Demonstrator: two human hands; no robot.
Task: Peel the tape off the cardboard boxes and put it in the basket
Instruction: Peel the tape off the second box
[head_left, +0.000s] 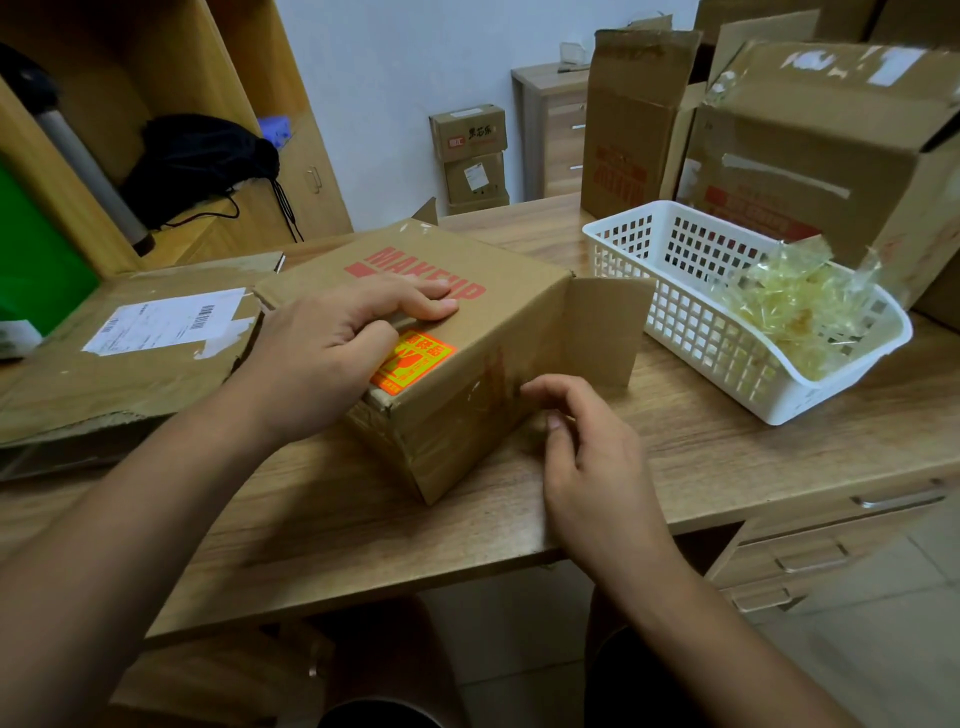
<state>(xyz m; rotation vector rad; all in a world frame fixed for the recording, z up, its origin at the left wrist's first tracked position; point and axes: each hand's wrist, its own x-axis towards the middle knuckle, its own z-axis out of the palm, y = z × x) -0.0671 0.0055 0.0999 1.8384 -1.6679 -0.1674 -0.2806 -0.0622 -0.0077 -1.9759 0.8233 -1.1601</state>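
Head view: box pressed down, right-hand grip unconfirmed

Head camera looks down on a wooden desk (363, 519). A cardboard box (514, 322) printed MAKEUP lies at its middle, with one end flap (605, 327) standing open towards the basket.

Left hand (332, 358): laid on the box top, fingers straight and pressing, thumb beside an orange and yellow sticker (415, 358). It grasps nothing.

Right hand (587, 447): at the lower part of the box's near side, fingers curled, thumb and forefinger drawn close together. A glossy stretch of clear tape (480, 387) is stuck on that face just beside them. Whether they pinch the tape cannot be told.

White basket (696, 332): on the desk to the right of the box and apart from it, holding a heap of crumpled peeled tape (795, 317).

Flattened cardboard (104, 384) bearing a shipping label lies at the left. Larger boxes (810, 156) stand behind the basket.
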